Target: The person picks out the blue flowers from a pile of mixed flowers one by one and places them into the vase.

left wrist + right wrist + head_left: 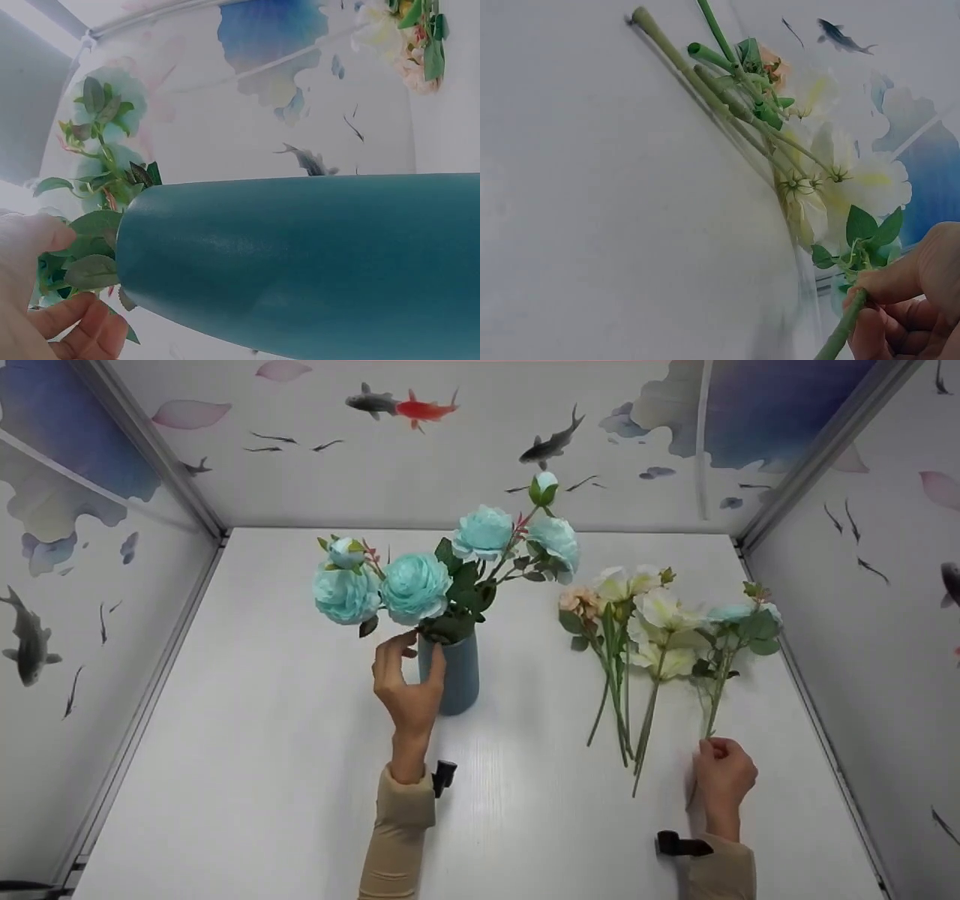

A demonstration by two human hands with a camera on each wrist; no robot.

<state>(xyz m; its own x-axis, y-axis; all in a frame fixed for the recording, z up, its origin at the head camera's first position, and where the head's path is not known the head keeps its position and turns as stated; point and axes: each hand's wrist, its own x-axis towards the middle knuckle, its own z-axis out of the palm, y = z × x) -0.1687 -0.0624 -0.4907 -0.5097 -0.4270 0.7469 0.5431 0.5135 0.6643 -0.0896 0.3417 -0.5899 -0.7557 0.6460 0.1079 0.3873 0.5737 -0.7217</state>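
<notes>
A blue-grey vase (459, 679) stands upright on the table, holding turquoise artificial flowers (415, 588) that spread to both sides. My left hand (409, 682) is at the left of the vase mouth. In the left wrist view, thumb and fingers stand apart on either side of green leaves (94, 271) just outside the rim; whether they touch these cannot be told. My right hand (726, 776) pinches the stem (846, 326) of a light blue flower spray (739, 622) between thumb and fingers. Its leafy head points away, at the table's right side.
Left of that spray lie white-yellow flowers (664, 619) and a peach flower (581, 604), stems toward me. Printed panels wall the white table (262, 720) at the back, left and right. Black wrist cameras sit at both sleeves.
</notes>
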